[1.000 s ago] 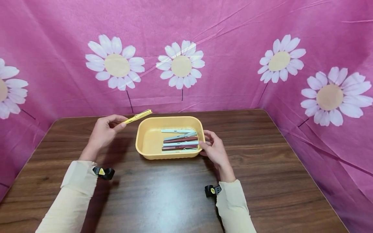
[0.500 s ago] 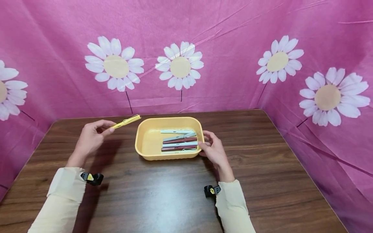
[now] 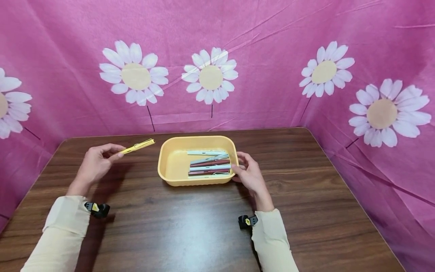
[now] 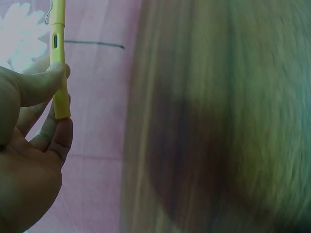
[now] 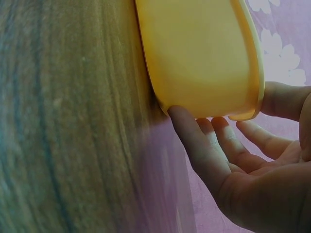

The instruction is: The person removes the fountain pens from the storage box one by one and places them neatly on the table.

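Note:
My left hand (image 3: pixel 96 163) pinches a yellow capped pen (image 3: pixel 140 146) near one end, in the air left of the basin. In the left wrist view, the thumb presses the yellow pen (image 4: pixel 57 29) against the fingers; a wire clip and a small dark window show on it. A shallow yellow plastic basin (image 3: pixel 190 183) stands mid-table. Several pens (image 3: pixel 209 164), pale blue, mint and dark red, lie in its right half. At the basin's right end, my right hand (image 3: pixel 251 177) grips the wall, thumb over the rim and fingers against the outside (image 5: pixel 204 92).
The brown wood-grain table (image 3: pixel 197 234) ends at a pink cloth (image 3: pixel 258 102) printed with white daisies, which hangs behind it and along both sides. Each wrist wears a black strap, seen at the left strap (image 3: pixel 98 210) and right strap (image 3: pixel 245 222).
My left hand has moved left and slightly down with the yellow pen, away from the basin. My right hand and the basin have stayed in place.

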`<state>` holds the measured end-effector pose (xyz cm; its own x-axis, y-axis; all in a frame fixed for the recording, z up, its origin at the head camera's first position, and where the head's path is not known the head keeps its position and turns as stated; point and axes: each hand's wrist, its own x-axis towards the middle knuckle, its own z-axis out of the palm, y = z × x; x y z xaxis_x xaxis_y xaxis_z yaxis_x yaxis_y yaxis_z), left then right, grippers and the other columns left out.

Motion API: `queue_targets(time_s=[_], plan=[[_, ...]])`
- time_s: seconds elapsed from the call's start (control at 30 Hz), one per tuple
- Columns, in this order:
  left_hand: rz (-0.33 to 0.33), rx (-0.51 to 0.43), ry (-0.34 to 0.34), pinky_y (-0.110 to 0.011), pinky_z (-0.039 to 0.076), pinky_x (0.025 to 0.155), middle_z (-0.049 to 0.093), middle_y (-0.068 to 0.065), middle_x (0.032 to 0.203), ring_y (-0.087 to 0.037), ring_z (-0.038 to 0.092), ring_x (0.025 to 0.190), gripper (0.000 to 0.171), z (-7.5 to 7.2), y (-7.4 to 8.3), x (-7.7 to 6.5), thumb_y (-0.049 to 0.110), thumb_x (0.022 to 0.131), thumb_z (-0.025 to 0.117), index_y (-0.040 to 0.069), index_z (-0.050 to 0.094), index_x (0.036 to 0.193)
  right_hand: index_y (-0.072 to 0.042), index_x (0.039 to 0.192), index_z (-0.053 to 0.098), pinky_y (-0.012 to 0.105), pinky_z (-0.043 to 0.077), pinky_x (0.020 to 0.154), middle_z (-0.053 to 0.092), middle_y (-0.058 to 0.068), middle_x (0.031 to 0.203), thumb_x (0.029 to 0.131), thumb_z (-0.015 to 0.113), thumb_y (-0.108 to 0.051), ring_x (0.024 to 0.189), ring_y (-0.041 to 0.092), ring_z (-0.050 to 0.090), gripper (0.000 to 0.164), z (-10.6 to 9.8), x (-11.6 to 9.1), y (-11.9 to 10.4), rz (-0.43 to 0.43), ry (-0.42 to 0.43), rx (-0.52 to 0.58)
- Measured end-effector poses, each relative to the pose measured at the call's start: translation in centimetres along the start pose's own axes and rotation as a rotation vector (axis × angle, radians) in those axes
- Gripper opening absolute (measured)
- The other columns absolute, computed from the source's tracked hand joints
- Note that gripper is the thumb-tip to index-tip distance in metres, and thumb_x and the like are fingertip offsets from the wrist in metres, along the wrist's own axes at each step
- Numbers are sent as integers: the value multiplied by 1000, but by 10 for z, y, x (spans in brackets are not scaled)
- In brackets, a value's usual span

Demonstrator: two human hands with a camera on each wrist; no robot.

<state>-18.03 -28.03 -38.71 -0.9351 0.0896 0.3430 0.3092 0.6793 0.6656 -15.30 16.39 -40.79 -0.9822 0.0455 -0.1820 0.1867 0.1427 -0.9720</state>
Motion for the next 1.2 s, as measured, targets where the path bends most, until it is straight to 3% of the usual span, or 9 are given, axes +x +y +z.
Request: queue_targets(time_s=[0.23,0.57,0.77,1.0,1.2], plan=[[-25,53,-85,-21,40,53,69,-10,79,-6,49,64,14,-7,-23,1,3,93,72,-1,74,106,0,147,45,43,60,78,54,26,137,98,60,3,115,37,59,51,0,-2,2,-43,-8,29],[-116,119,-130,-19,41,61,73,-14,88,-2,52,71,15,-15,-50,-4,7,94,71,-3,75,106,1,146,45,45,59,79,54,26,137,98,60,3,116,38,59,50,-1,-2,3,-52,-13,24],[-126,186,-142,-23,40,67,74,-18,98,-11,57,78,14,-14,-59,-4,12,95,72,2,77,105,2,145,45,43,60,77,54,26,137,98,60,3,114,37,60,49,-1,-3,3,-57,-9,24],[-160,193,-167,-40,43,78,71,-25,107,-38,61,97,14,-11,-63,-1,12,96,71,1,77,103,1,145,45,41,60,76,54,26,136,98,59,3,113,36,60,49,-1,-3,3,-48,-6,17],[-157,199,-156,-40,43,78,71,-25,107,-39,61,97,13,-12,-66,-4,10,97,68,2,76,102,0,146,45,43,60,77,54,25,137,99,59,3,113,36,61,49,1,-3,0,-49,-15,15]])
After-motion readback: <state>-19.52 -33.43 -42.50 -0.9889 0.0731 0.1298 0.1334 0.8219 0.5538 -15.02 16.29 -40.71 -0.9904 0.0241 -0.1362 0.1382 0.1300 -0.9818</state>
